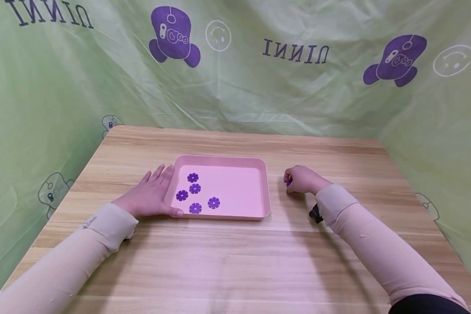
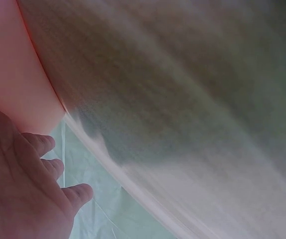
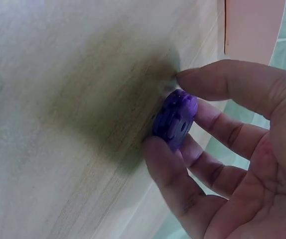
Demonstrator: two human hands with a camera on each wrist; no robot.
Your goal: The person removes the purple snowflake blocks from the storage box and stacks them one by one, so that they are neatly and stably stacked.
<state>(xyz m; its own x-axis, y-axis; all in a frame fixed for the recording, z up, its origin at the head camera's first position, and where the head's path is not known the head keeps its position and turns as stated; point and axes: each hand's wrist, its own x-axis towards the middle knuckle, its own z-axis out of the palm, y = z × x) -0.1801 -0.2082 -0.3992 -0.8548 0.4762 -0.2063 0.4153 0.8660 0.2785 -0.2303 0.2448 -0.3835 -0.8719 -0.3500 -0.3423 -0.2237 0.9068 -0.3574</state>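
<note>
A shallow pink tray (image 1: 239, 187) lies on the table, with several flat purple notched discs (image 1: 213, 203) in its left part. My left hand (image 1: 151, 196) rests against the tray's left side, fingers spread and fairly straight, thumb at the near left corner. To the right of the tray, just above the tabletop, my right hand (image 1: 303, 179) has its fingers curled. In the right wrist view it holds a small stack of purple notched discs (image 3: 175, 119) between its fingertips. How many discs are in the stack I cannot tell.
The wood-grain table (image 1: 235, 257) extends around the tray on all sides. A green printed sheet (image 1: 235, 96) hangs behind the table and along both sides. A small black object (image 1: 315, 214) shows under the right wrist.
</note>
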